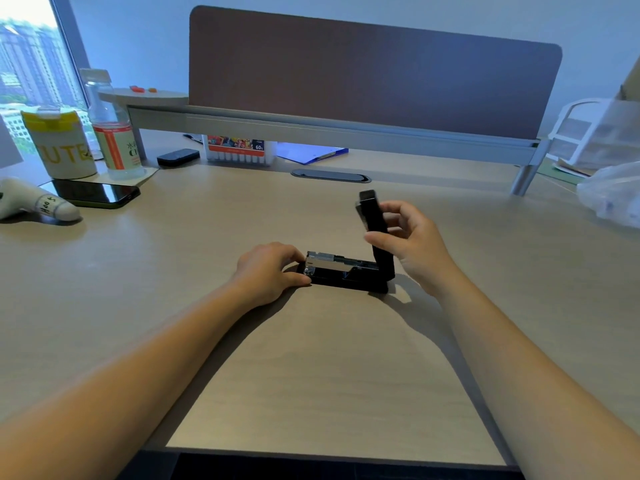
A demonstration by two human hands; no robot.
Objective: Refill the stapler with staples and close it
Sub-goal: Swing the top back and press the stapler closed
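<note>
A black stapler (346, 276) lies on the wooden desk (311, 358), its base flat and its silver staple channel (320, 262) exposed. Its black top cover (372, 216) stands swung up nearly vertical at the right end. My left hand (268, 271) grips the front left end of the base, thumb and fingers around it. My right hand (408, 237) holds the raised cover between thumb and fingers. Whether staples lie in the channel is hard to tell.
At the far left stand a yellow-lidded cup (60, 143), a clear bottle (112, 126), a dark phone (97, 194) and a white soft toy (34, 202). A marker box (239, 148) and blue clipboard (311, 152) sit under the shelf. A plastic bag (613, 195) lies at right.
</note>
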